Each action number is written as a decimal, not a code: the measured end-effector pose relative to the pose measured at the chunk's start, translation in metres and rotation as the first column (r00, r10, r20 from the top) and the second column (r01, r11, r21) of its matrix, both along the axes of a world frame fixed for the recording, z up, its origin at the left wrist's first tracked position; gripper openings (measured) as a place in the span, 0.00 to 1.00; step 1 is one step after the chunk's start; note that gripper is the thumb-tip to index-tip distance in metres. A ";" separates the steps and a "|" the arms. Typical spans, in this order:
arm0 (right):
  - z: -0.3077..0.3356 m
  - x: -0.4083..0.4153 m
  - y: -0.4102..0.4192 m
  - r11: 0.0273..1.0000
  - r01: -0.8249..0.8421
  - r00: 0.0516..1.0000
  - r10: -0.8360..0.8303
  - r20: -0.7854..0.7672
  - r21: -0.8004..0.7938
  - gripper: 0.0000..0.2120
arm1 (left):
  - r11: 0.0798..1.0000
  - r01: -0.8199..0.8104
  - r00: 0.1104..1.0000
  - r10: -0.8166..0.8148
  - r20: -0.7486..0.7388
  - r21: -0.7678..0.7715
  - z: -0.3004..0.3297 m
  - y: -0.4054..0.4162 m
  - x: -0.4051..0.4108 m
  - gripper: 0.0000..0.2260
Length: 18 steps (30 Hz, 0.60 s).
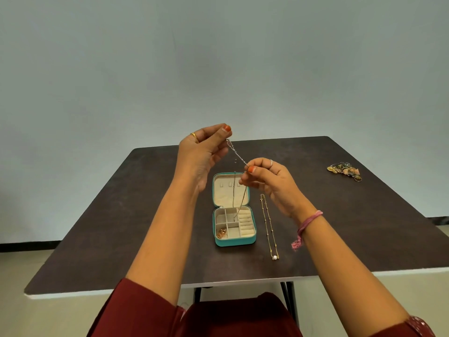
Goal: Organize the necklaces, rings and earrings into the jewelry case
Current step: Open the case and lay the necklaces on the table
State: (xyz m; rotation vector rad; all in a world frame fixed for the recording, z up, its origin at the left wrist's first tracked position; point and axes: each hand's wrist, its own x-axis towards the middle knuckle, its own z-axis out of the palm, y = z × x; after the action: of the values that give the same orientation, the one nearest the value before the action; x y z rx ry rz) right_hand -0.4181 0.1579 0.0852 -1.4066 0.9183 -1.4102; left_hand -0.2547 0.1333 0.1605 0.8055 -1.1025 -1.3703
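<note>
A teal jewelry case (234,241) lies open on the dark table, lid back, cream compartments showing. A rose-gold piece (221,233) sits in its front left compartment. Above the case, my left hand (204,152) pinches the clasp end of a thin silver necklace (239,158). My right hand (269,181) pinches the same chain a little lower, and the rest hangs down over the case's middle compartments. A gold necklace with a white pearl (268,227) lies stretched out on the table just right of the case.
A heap of rings and earrings (343,169) lies at the far right of the dark table (121,227). A pink thread band is on my right wrist. The table's near edge runs just above my lap.
</note>
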 end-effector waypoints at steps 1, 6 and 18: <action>0.001 0.001 0.001 0.999 -0.041 0.999 0.041 0.036 0.010 0.06 | 1.000 0.004 1.000 -0.004 -0.002 0.001 0.001 0.000 0.000 0.05; -0.002 -0.002 0.002 0.987 -0.159 0.983 0.160 -0.084 0.014 0.06 | 1.000 -0.004 0.997 0.001 -0.073 -0.030 0.011 0.001 -0.002 0.04; -0.015 -0.030 -0.020 0.817 0.562 0.826 -0.562 -0.042 0.128 0.02 | 0.977 -0.197 0.895 0.147 -0.421 -0.078 0.032 0.005 0.024 0.04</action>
State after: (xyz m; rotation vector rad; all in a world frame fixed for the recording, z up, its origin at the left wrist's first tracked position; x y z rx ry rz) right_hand -0.4477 0.1376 0.0703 -1.0697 1.4896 -1.7319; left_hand -0.2302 0.1383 0.1928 0.4812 -0.7514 -1.2392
